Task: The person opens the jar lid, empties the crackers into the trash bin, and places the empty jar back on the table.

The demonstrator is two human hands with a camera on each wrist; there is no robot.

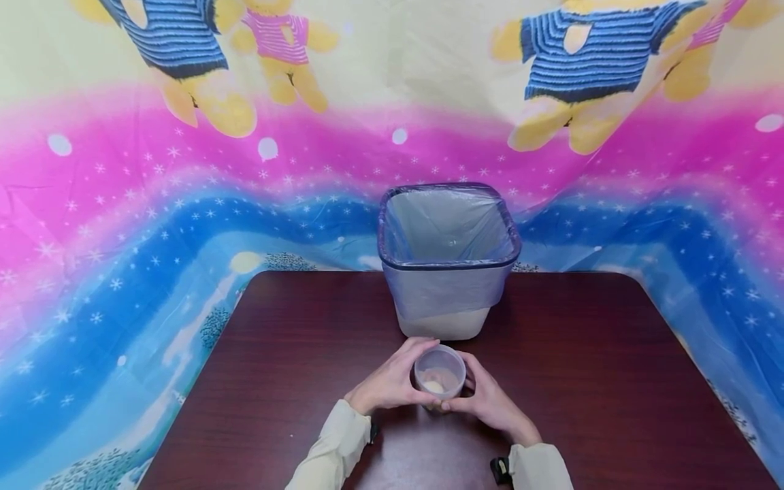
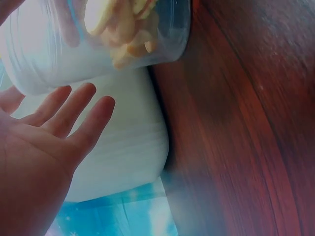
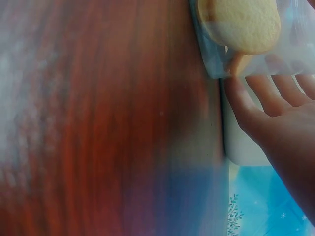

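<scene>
A clear, round plastic jar [image 1: 446, 364] is held between both hands, just in front of the bin. Its top appears open in the head view. Inside lie several pale yellow cookies [image 2: 129, 29], rounded in shape; one large cookie [image 3: 241, 24] shows close up in the right wrist view. My left hand [image 1: 392, 380] grips the jar's left side, thumb near and fingers toward the far side. From the right, my right hand [image 1: 493, 403] holds the opposite side, its thumb near the jar's lower front. Parts of the fingers are hidden behind the jar.
A whitish bin [image 1: 442, 325] with a dark rim and a translucent purple liner [image 1: 450, 292] stands at the back of the dark red-brown wooden table [image 1: 306, 333]. Behind the table hangs a colourful printed cloth [image 1: 343, 150] with bears and snowflakes.
</scene>
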